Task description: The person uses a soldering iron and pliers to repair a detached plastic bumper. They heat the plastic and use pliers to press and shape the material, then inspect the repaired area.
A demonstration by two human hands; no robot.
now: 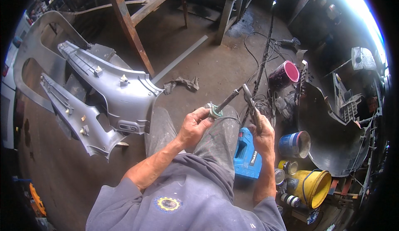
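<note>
My left hand is closed around the green collar end of a soldering iron, whose dark shaft points up and to the right. A thin cord runs from near that hand over my right knee. In my right hand is a grey metal pliers-like tool, held upright with its head by the iron's far tip. Whether the head grips the tip, I cannot tell. Both hands are above my lap. Beside my right forearm, on the floor, stands a blue power tool or case.
Silver-grey plastic trim panels lie to the left of my knees. On the right are a blue-banded can, a yellow bucket and a pink-lined bucket. Cables, a rag and a wooden frame are farther off.
</note>
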